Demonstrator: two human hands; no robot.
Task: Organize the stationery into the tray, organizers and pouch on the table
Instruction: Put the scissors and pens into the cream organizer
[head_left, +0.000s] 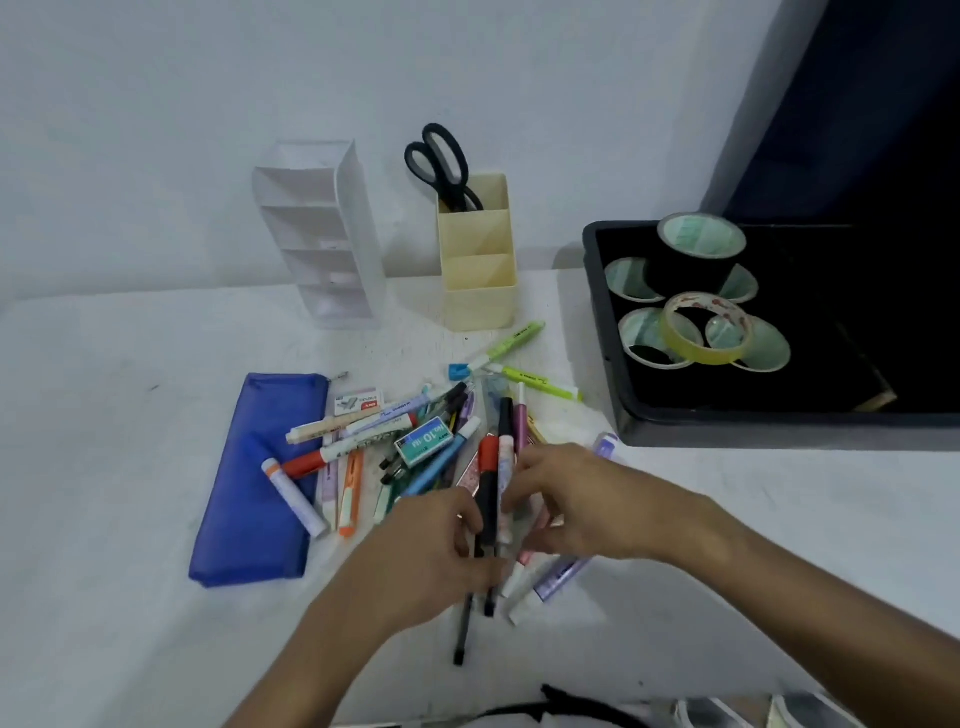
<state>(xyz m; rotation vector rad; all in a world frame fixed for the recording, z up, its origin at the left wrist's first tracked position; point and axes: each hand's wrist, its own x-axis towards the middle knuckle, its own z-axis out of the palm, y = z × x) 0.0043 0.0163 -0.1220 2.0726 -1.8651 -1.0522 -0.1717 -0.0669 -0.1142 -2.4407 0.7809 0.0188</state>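
Head view: pens (491, 499) upright, near-vertical.

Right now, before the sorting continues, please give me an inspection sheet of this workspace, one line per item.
Surface: white table, a few dark marks, otherwise bare around the pile.
Job's things: black tray holds tape rolls; cream organizer holds scissors; white organizer looks empty; blue pouch lies flat, looks closed.
Clutter: loose pile of pens and markers, staple boxes among them.
Grippers: left hand and right hand together hold a bundle of pens.
Cables: black cord at the bottom edge.
Surroundings: white wall, dark panel right.
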